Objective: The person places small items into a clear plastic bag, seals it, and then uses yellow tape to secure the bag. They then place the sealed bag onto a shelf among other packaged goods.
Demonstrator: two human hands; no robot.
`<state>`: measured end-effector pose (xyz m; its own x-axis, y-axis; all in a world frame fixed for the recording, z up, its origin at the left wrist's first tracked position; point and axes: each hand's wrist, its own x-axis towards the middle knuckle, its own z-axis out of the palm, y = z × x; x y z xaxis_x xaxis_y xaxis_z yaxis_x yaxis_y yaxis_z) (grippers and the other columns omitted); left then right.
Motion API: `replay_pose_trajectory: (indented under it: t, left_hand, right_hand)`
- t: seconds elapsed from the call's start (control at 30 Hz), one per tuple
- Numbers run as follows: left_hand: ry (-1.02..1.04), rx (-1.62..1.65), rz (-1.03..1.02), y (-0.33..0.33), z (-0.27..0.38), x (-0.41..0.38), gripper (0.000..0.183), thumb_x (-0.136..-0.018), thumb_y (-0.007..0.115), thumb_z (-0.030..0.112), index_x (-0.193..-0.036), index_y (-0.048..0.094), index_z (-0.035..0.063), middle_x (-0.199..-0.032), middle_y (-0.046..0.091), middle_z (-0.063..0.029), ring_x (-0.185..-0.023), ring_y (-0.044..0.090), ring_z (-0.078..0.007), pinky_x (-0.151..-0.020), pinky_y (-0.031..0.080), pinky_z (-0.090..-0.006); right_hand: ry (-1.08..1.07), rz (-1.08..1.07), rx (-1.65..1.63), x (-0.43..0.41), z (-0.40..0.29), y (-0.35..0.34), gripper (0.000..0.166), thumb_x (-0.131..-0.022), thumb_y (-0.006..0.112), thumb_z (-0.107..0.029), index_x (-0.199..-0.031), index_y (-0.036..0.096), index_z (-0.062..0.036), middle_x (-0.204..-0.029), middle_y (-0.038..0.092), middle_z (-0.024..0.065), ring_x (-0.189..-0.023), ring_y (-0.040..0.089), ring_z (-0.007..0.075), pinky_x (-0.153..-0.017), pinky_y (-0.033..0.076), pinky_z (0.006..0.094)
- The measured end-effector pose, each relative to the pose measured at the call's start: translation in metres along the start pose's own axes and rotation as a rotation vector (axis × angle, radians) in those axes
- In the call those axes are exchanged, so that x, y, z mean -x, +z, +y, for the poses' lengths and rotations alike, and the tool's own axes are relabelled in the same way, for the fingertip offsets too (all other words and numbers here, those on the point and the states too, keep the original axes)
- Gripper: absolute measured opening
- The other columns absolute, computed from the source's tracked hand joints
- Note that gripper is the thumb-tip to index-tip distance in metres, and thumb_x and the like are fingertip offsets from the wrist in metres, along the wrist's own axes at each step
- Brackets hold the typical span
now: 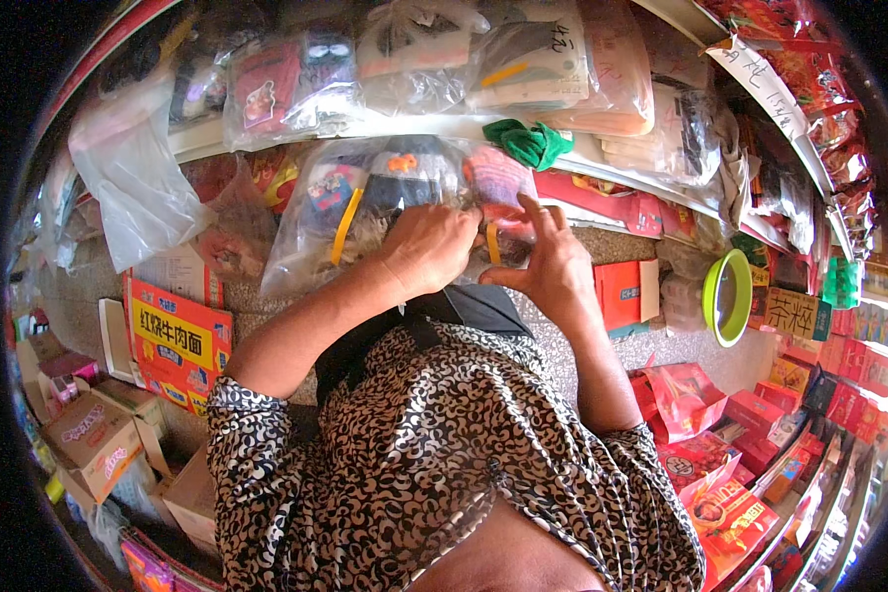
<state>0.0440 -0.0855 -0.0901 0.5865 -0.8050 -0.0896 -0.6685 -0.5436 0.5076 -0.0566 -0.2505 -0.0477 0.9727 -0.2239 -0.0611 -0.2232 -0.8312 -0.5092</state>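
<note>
In front of me a clear plastic bag (318,200) holds folded knitwear in dark and patterned colours, with an orange strip on it. The fingers of my left hand (433,248) are curled shut on the plastic at its right side. Beside it lies a pink knitted item (499,177) in clear plastic, with another orange strip below. My right hand (555,263) reaches over that part with thumb and fingers spread, the fingertips at the pink item's edge. A green cloth (530,143) rests on the shelf edge just above. What my left fingertips pinch is hidden.
Bagged goods (288,81) fill the white shelf ahead. On the floor to the right are a red box (621,296) and a lime-green basin (727,296). Cartons (92,444) and a red noodle box (177,340) stand left. Red gift bags (681,399) sit near my right elbow.
</note>
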Motion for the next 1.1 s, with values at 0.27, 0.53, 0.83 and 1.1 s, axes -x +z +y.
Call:
replay_pose_trajectory:
  t: [0.27,0.53,0.83,1.1]
  left_hand:
    - [-0.006,0.011,-0.019,-0.008,0.003,0.003,0.026,-0.093,0.058,0.027,-0.096,0.058,0.0015,-0.077,0.068,-0.0202,-0.075,0.067,-0.0389,-0.066,0.051,-0.0513]
    - [-0.013,-0.004,-0.04,-0.007,0.003,0.001,0.027,-0.093,0.058,0.029,-0.095,0.058,0.0021,-0.074,0.067,-0.0194,-0.073,0.067,-0.0387,-0.067,0.051,-0.0509]
    - [-0.005,-0.03,-0.025,-0.012,0.005,0.002,0.02,-0.091,0.052,0.017,-0.096,0.062,0.0004,-0.077,0.069,-0.0203,-0.075,0.069,-0.0365,-0.067,0.055,-0.0474]
    - [-0.023,0.012,0.016,-0.003,0.003,0.004,0.029,-0.091,0.06,0.03,-0.091,0.058,0.0013,-0.073,0.066,-0.02,-0.07,0.066,-0.0396,-0.063,0.051,-0.0514]
  right_hand:
    - [-0.38,0.175,-0.001,0.035,0.007,0.004,0.022,-0.083,0.066,-0.001,-0.104,0.069,-0.0074,-0.091,0.063,0.0086,-0.068,0.064,0.0218,-0.059,0.053,0.0353]
    - [-0.492,0.05,0.311,0.049,0.021,0.03,0.047,-0.081,0.063,-0.005,-0.128,0.06,-0.0114,-0.101,0.055,0.0067,-0.091,0.059,0.026,-0.068,0.053,0.0383]
    - [-0.47,0.095,0.217,0.025,-0.002,0.004,0.037,-0.075,0.065,-0.009,-0.112,0.066,-0.0086,-0.099,0.057,0.0103,-0.091,0.059,0.0302,-0.072,0.053,0.0435]
    - [-0.533,0.06,0.24,0.009,0.009,0.018,0.045,-0.078,0.056,-0.007,-0.122,0.061,-0.0048,-0.102,0.054,0.0098,-0.096,0.057,0.0307,-0.075,0.051,0.0406]
